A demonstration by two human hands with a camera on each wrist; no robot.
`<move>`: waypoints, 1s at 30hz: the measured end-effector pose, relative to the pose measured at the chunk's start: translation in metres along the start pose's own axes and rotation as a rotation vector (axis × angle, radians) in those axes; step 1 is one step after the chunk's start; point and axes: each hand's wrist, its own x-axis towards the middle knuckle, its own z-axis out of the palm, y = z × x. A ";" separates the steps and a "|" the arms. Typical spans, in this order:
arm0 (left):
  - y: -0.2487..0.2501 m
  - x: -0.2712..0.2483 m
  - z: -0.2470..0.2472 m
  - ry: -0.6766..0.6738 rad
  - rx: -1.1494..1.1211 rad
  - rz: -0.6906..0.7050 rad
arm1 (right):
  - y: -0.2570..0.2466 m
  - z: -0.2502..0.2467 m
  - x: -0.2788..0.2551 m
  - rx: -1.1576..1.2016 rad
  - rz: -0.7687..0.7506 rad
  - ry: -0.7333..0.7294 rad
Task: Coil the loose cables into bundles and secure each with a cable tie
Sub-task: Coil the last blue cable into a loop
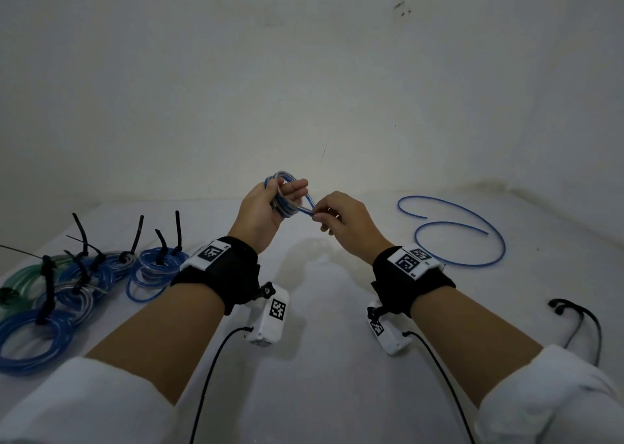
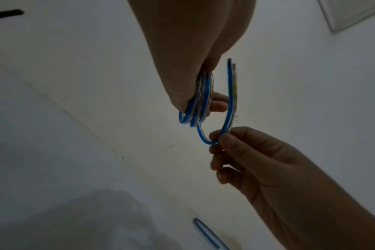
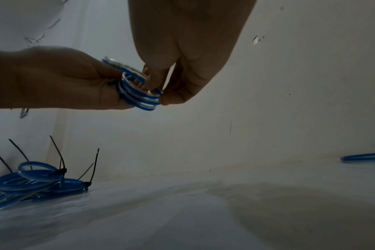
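Note:
My left hand (image 1: 270, 204) holds a small coil of blue and clear cable (image 1: 285, 195) above the white table, thumb and fingers wrapped round its loops. In the left wrist view the coil (image 2: 200, 103) hangs from that hand and its loose tail (image 2: 230, 101) curves up to a free end. My right hand (image 1: 332, 215) pinches the tail close to the coil between thumb and forefinger (image 2: 222, 140). The right wrist view shows the stacked loops (image 3: 137, 93) with the right fingertips (image 3: 167, 99) at their edge.
Several tied blue, clear and green bundles (image 1: 67, 285) with upright black cable ties (image 1: 177, 231) lie at the left. A loose blue cable (image 1: 472, 241) curls on the table at the right. A loose black cable tie (image 1: 579, 322) lies near the right forearm.

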 end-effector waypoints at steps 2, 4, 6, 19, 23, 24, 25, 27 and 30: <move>-0.001 -0.002 0.004 0.002 0.024 0.002 | -0.002 0.002 0.000 -0.027 0.003 -0.001; -0.004 -0.004 0.008 0.006 0.041 0.004 | -0.004 0.004 0.000 -0.050 0.037 -0.006; -0.007 -0.004 0.009 0.002 0.051 0.008 | -0.007 0.007 0.001 -0.079 0.073 -0.015; -0.015 0.001 0.004 -0.118 0.820 0.180 | -0.005 -0.014 0.001 0.100 0.068 0.102; -0.013 -0.002 0.010 -0.332 0.947 0.149 | -0.006 -0.027 0.009 -0.073 -0.122 -0.086; -0.013 -0.003 0.012 -0.364 0.944 0.147 | -0.007 -0.029 0.010 -0.079 -0.146 -0.115; -0.013 -0.003 0.014 -0.381 0.938 0.143 | -0.007 -0.031 0.011 -0.093 -0.164 -0.130; -0.013 -0.002 0.017 -0.383 0.936 0.130 | -0.006 -0.035 0.008 -0.137 -0.120 -0.145; -0.017 0.000 0.023 -0.342 0.962 0.122 | -0.004 -0.044 0.002 -0.082 0.010 -0.149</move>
